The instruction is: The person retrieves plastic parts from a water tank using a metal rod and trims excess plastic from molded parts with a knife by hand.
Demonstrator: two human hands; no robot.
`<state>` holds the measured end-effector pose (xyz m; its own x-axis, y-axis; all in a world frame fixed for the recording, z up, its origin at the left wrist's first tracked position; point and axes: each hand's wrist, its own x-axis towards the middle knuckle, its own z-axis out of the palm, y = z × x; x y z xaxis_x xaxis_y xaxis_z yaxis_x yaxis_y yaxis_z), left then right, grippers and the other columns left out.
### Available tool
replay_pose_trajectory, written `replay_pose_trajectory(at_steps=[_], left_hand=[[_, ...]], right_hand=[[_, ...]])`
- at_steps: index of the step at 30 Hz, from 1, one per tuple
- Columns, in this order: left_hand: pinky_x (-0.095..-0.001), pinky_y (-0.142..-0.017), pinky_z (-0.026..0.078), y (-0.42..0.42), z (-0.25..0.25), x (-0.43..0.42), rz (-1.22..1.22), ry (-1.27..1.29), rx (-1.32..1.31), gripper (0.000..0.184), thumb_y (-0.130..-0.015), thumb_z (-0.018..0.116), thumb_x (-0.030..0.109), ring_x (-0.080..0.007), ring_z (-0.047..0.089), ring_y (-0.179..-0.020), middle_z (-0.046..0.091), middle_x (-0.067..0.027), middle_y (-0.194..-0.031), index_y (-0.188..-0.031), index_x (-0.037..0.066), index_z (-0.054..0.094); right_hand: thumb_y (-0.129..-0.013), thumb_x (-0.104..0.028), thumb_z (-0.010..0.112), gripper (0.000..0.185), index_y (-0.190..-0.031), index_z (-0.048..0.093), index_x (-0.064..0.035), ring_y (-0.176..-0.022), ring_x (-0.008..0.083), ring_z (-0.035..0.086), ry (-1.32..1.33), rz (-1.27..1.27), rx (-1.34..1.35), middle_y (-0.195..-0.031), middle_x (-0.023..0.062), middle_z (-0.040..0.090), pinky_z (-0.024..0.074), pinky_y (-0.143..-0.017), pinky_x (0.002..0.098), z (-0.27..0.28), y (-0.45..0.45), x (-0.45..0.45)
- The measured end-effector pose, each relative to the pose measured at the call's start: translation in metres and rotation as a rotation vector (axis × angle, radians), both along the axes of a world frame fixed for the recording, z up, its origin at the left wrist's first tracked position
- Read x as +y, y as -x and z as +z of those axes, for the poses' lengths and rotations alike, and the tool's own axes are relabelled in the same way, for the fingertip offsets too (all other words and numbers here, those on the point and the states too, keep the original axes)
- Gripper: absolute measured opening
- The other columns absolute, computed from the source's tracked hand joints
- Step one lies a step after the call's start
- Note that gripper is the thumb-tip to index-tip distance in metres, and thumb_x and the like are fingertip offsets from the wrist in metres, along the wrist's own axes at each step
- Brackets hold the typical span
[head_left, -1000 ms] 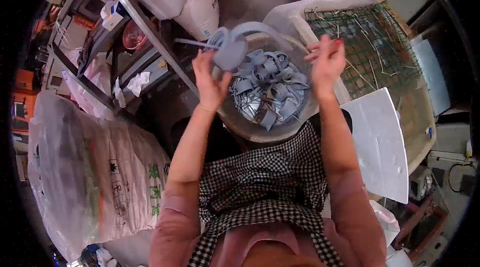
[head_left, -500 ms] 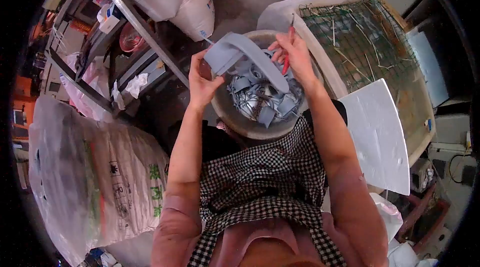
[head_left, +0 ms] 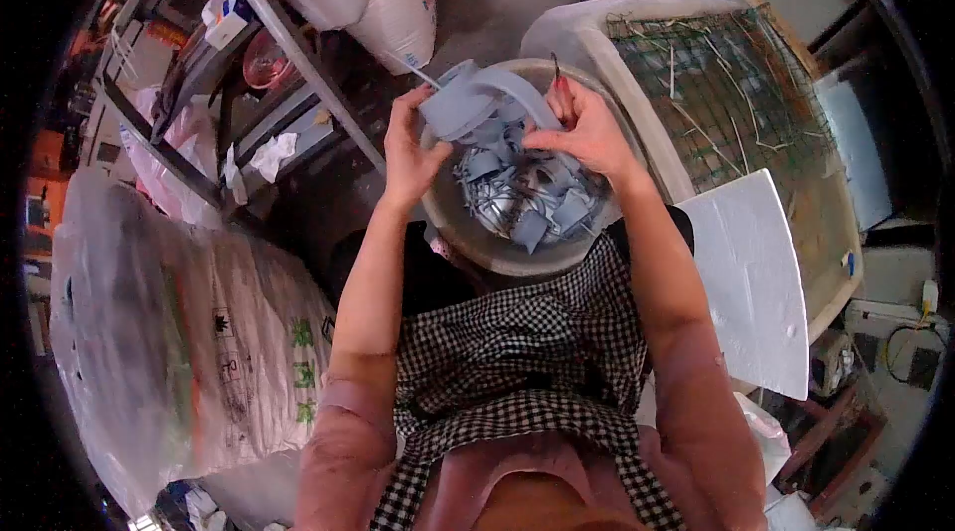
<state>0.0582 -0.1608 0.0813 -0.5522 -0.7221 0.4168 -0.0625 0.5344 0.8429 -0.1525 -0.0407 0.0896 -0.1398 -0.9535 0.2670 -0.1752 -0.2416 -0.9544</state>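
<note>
A curved grey plastic part with an arched band is gripped by my left hand, thumb below and fingers at its left end. A thin pale stem sticks out at its upper left. My right hand is closed around a red-handled tool whose dark tip points up; its kind is not clear. That hand's thumb and fingers also meet the right end of the arched band. Under both hands stands a round tub holding grey plastic scraps and thin offcuts.
A netted frame table stands at right, with a white foam board by my right arm. Large plastic-wrapped sacks are at left. A metal rack and white sacks stand beyond.
My right hand has moved slightly down and left, onto the band's right end. The grey part has turned, and its band now reaches towards that hand. The red-handled tool has shifted left.
</note>
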Motion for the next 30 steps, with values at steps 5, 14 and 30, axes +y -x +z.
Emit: replay_pose_trajectory(at_steps=[5, 14, 30], left_hand=[[-0.0372, -0.099, 0.03, -0.006, -0.003, -0.009, 0.037, 0.291, 0.022, 0.054, -0.053, 0.062, -0.011, -0.0316, 0.043, -0.113, 0.046, -0.0148, -0.113, -0.102, 0.004, 0.044], [-0.047, -0.097, 0.034, -0.001, 0.011, 0.015, -0.119, 0.927, -0.147, 0.038, -0.062, 0.059, -0.006, -0.0361, 0.042, -0.115, 0.047, -0.0187, -0.117, -0.097, 0.004, 0.05], [-0.032, -0.069, 0.049, 0.022, -0.024, 0.022, -0.087, -0.747, 0.315, 0.04, -0.092, 0.039, 0.026, -0.0185, 0.056, -0.088, 0.051, -0.0094, -0.108, -0.123, 0.001, 0.034]], right_hand=[[-0.06, -0.001, 0.073, 0.035, -0.081, 0.046, -0.0053, -0.071, 0.0096, 0.053, -0.167, 0.219, -0.168, -0.074, -0.002, 0.047, 0.0416, -0.061, 0.0217, 0.014, 0.01, 0.007], [-0.075, -0.017, 0.066, 0.026, -0.09, 0.055, 0.0003, -0.056, 0.0043, 0.042, -0.149, 0.027, -0.39, -0.071, 0.0005, 0.054, 0.0331, -0.047, 0.02, 0.004, 0.004, -0.002], [-0.08, -0.029, 0.058, 0.029, -0.083, 0.05, -0.0012, -0.052, 0.0129, 0.044, -0.094, -0.404, -0.234, -0.061, 0.0008, 0.046, 0.0368, -0.05, 0.0264, -0.014, -0.034, -0.018]])
